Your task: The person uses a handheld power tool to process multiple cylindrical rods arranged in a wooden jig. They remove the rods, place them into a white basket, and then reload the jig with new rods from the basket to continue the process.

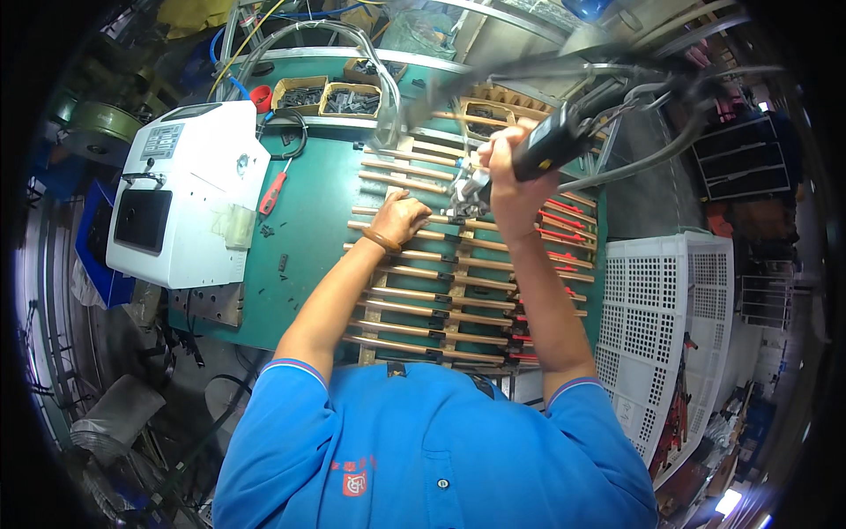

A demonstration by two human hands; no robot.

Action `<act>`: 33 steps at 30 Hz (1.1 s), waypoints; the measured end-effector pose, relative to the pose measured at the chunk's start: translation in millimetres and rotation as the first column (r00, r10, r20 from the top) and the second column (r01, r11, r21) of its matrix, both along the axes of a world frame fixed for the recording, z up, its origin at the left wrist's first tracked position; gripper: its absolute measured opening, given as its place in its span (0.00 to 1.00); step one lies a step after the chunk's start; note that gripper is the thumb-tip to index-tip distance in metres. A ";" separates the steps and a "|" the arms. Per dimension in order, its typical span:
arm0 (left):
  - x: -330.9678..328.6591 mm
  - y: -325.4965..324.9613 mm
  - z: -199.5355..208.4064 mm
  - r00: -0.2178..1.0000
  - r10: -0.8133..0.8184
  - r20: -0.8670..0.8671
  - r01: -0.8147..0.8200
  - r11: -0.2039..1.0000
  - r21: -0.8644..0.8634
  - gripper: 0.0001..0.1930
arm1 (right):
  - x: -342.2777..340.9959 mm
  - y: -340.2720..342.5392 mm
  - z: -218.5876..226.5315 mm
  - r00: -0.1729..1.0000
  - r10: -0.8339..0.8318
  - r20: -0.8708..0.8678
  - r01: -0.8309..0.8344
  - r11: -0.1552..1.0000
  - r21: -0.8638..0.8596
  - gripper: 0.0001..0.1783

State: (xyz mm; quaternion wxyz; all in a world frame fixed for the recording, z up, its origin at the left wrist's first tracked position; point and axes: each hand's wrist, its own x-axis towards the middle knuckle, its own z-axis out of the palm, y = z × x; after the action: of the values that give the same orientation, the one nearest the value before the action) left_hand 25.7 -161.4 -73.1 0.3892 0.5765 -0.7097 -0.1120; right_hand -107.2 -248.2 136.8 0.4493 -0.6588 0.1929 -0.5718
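Observation:
My right hand [513, 192] is wrapped round the black handle of a hand-held power tool [551, 145]. The tool's metal head [469, 196] points down and left, over a row of copper-coloured rods [480, 264]. Close to that head, my left hand [403, 218] has its fingers bent over one rod [441, 220], pressing it at its left part. The rods lie side by side across wooden rails, with small black pieces on them. Red pieces [564, 220] sit along their right ends. The exact contact between tool head and rod is too blurred to make out.
A white machine [189, 194] stands left on the green table [300, 229], beside a red-handled screwdriver [274, 191]. Behind are boxes of black parts [351, 100] and a red cup [261, 97]. A hose [652, 163] runs from the tool. White crates [643, 335] stand right.

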 end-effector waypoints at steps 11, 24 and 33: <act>-12.3 13.7 27.2 0.998 -0.051 0.039 0.052 0.999 -0.009 0.13 | -30.1 -5.1 88.0 0.982 -0.156 0.110 0.137 0.976 0.167 0.17; -46.2 10.2 2.4 0.990 0.069 -0.122 -0.032 0.959 0.281 0.12 | -34.0 36.2 19.5 0.969 -0.232 0.081 0.203 0.942 0.269 0.18; -44.4 10.6 8.9 0.993 0.071 -0.099 -0.037 0.952 0.305 0.12 | -26.6 34.3 -7.7 0.973 -0.194 0.128 0.155 0.952 0.262 0.18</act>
State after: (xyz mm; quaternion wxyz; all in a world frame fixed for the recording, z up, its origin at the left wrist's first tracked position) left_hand -18.7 -150.9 -64.2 0.3374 0.6416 -0.6457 -0.2401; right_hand -133.8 -213.9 129.1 0.4898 -0.5316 0.2864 -0.6289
